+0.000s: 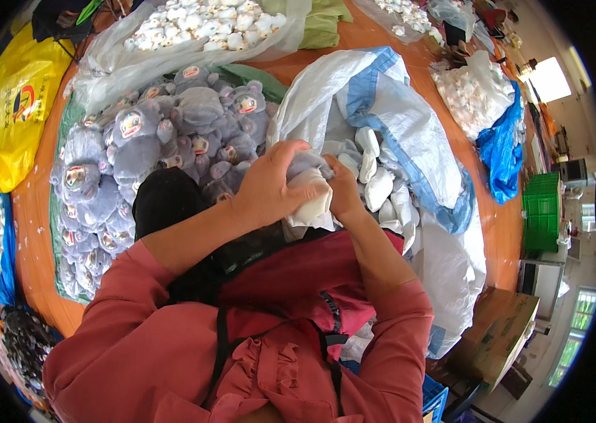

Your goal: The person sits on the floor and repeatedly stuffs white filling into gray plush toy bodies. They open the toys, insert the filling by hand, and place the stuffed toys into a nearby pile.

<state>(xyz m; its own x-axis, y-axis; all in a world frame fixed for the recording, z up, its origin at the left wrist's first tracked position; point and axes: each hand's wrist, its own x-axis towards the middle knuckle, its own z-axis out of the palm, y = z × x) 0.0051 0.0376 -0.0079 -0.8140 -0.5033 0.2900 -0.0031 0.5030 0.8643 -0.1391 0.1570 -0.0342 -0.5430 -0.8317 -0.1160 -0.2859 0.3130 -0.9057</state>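
Head view: at frame centre the left hand (269,185) and right hand (343,192) press together around a grey-and-white plush piece (312,190), gripped close above the open white woven sack (389,120), seemingly for easy reach. Finished grey plush toys (136,148) pile at left on an orange floor (502,225); a green crate (542,211) sits at right.

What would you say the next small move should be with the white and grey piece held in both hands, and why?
Probably lay it on the heap of grey plush dolls to the left. Both the left hand and the right hand clasp the white and grey soft piece over the open white sack of white parts, and the dolls lie within the left hand's reach.
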